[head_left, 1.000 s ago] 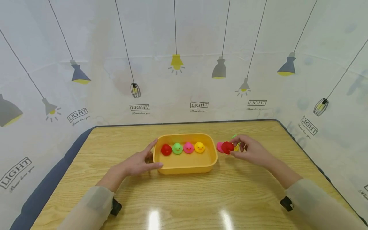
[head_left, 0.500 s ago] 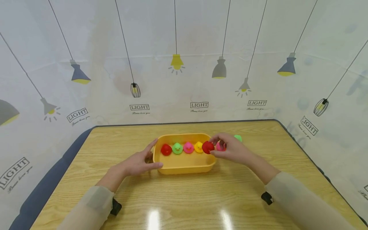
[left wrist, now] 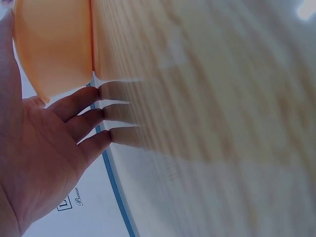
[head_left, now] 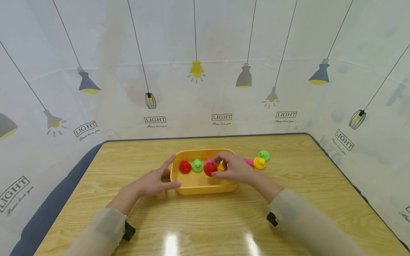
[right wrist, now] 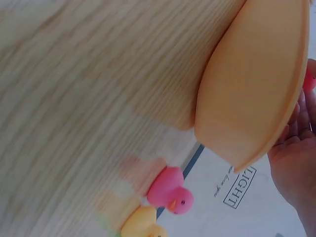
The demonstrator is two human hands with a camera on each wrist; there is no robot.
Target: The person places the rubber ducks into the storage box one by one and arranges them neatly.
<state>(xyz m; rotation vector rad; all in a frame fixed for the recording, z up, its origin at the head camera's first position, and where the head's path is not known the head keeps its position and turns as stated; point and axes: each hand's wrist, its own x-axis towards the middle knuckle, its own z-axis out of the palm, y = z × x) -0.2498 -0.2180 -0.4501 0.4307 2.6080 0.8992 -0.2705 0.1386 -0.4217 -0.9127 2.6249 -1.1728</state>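
Observation:
My right hand [head_left: 237, 169] pinches a red rubber duck [head_left: 209, 170] between thumb and fingers, over the yellow-orange plastic tray [head_left: 201, 191]. At the tray's left end my left hand [head_left: 155, 182] is spread, its thumb at the front rim and forefinger at the back corner. The left wrist view has the other fingers [left wrist: 85, 123] stretched out, tips down at the wooden table. Inside the tray, a red duck [head_left: 184, 167] and a green duck [head_left: 197, 165] sit side by side. A pink duck [head_left: 208, 161] and a yellow duck [head_left: 220, 166] are partly hidden by my right hand.
Right of the tray, another pink duck [head_left: 249, 162], a yellow duck [head_left: 259, 163] and a green duck [head_left: 264, 155] stand on the wooden table [head_left: 205, 220]. Behind the table's dark-edged far side hangs a pale curtain [head_left: 179, 81] printed with lamps.
My right hand has carried the red duck leftward from beside the tray to above it, uncovering the yellow and green ducks on the table. The left hand stays in place.

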